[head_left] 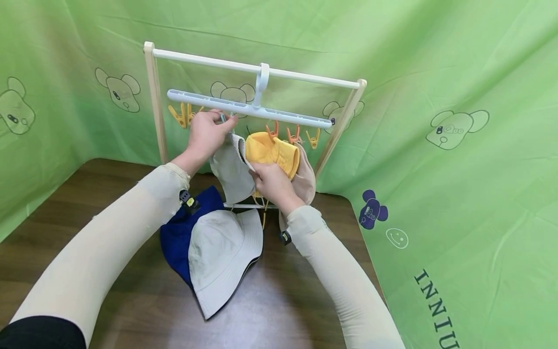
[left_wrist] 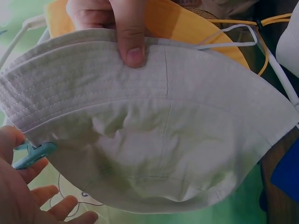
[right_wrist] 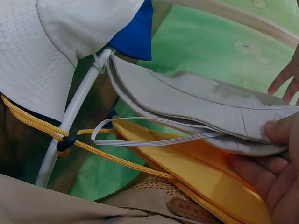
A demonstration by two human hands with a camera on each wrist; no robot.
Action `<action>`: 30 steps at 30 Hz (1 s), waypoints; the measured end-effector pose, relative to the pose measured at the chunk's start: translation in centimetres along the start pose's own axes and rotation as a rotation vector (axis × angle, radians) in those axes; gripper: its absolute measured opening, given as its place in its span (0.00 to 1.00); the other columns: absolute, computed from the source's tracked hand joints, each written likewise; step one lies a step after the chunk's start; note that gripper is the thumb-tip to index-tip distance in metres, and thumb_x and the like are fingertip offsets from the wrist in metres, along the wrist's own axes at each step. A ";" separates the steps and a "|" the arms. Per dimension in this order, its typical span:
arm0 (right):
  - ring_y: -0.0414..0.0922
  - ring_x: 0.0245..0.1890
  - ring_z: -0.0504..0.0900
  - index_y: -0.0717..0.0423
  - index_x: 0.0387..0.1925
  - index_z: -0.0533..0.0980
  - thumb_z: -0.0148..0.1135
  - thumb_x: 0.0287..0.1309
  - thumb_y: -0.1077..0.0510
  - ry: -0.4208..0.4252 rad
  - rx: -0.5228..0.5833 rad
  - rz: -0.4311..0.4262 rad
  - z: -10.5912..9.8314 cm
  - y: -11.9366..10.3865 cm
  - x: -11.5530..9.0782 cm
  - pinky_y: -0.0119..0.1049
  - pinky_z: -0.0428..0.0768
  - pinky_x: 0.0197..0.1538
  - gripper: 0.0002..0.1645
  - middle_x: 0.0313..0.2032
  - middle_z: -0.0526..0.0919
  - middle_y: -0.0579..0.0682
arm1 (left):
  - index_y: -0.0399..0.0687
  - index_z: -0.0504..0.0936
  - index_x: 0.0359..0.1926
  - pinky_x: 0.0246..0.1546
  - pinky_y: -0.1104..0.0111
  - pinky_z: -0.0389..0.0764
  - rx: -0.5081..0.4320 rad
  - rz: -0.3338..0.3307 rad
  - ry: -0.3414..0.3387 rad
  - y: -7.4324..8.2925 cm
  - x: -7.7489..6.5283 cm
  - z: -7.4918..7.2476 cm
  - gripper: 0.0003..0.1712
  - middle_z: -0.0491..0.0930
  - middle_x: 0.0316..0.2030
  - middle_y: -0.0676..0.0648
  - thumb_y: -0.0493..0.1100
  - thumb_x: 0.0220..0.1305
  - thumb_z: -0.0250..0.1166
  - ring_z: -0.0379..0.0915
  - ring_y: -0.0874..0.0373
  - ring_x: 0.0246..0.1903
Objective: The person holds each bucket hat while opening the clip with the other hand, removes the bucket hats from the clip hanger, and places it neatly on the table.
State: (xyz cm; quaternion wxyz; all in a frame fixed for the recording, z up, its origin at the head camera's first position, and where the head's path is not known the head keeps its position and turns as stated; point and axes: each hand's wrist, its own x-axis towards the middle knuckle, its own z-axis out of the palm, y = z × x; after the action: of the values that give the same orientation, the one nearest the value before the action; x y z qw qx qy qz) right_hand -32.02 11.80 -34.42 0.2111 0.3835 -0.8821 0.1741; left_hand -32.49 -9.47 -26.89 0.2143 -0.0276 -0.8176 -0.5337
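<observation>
A light grey bucket hat hangs folded below the pale blue clip hanger. My left hand pinches a teal clip at the edge of this hat; its other fingers are spread in the left wrist view. With thumb on one side and fingers on the other, my right hand grips the hat's brim. A white elastic strap loops from the brim. Beside it hangs a yellow hat, with a beige hat behind, both under orange clips.
A white bucket hat lies over a blue hat on the brown table. The hanger hooks onto a rack's white rail. Yellow clips dangle at its left. Green cloth surrounds the table.
</observation>
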 end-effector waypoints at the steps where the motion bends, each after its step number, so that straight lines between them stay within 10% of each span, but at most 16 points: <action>1: 0.44 0.24 0.78 0.53 0.27 0.75 0.59 0.73 0.60 0.001 -0.001 0.000 0.0 0.0 0.0 0.43 0.79 0.32 0.14 0.21 0.77 0.47 | 0.39 0.89 0.35 0.27 0.69 0.64 0.005 0.003 0.000 0.0 0.0 0.0 0.23 0.86 0.52 0.51 0.57 0.68 0.67 0.67 0.61 0.28; 30: 0.44 0.22 0.78 0.54 0.25 0.77 0.61 0.70 0.61 0.079 -0.028 0.036 0.1 0.4 -1.5 0.42 0.78 0.28 0.14 0.21 0.81 0.48 | 0.42 0.86 0.27 0.27 0.69 0.63 -0.001 0.029 0.004 0.0 -0.3 0.6 0.24 0.84 0.44 0.52 0.57 0.69 0.66 0.66 0.59 0.28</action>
State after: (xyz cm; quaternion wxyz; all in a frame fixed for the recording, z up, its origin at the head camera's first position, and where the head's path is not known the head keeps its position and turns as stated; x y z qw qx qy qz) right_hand -31.44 12.92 -35.31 0.2478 0.3572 -0.8823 0.1803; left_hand -32.40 -8.84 -27.25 0.2237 -0.0385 -0.8162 -0.5312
